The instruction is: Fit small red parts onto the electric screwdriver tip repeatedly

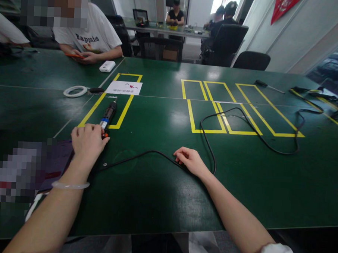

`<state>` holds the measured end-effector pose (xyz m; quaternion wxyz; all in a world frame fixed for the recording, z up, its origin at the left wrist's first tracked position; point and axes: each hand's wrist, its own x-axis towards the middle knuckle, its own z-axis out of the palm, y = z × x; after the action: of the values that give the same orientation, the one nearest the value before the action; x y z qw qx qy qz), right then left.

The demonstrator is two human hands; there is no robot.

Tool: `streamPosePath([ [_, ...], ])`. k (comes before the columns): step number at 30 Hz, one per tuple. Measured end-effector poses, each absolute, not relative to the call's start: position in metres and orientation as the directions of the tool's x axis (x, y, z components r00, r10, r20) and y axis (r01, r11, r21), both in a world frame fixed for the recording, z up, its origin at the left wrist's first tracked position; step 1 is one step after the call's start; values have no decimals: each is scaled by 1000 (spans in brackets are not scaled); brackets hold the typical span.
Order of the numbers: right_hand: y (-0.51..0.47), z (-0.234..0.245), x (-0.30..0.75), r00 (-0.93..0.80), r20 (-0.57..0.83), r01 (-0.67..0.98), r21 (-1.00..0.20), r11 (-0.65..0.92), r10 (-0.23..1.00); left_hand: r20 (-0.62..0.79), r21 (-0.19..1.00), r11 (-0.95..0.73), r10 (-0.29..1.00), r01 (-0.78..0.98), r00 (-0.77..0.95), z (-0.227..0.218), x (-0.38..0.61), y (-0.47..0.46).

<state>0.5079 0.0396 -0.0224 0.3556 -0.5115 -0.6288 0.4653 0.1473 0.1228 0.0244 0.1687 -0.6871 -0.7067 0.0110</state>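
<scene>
My left hand (pixel 87 141) is closed around the rear end of an electric screwdriver (pixel 109 113), which has a dark body, a blue band and an orange part near my fingers. Its bit points away from me, and it lies inside a yellow tape rectangle (pixel 125 113). My right hand (pixel 190 160) rests low over the table, its fingers curled in. A black cable (pixel 145 152) runs right beneath these fingers; whether they pinch it is hidden. From there the cable loops off to the right across other taped rectangles.
A white labelled card (pixel 125 88) lies at the rectangle's far end, beside a white tape roll (pixel 75 91). A screwdriver (pixel 268 86) lies far right, near bundled dark cables (pixel 307 91). A white case (pixel 107 66) sits before a person across the green table (pixel 154 200).
</scene>
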Motion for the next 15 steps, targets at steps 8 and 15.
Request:
streamPosePath([
  [8,38,-19,507,-228,-26,331,-942,53,973,222,-88,109,971,990,-87,39,157,125],
  [15,38,-19,507,-222,-21,306,-951,49,975,25,800,-175,965,573,260,34,238,115],
])
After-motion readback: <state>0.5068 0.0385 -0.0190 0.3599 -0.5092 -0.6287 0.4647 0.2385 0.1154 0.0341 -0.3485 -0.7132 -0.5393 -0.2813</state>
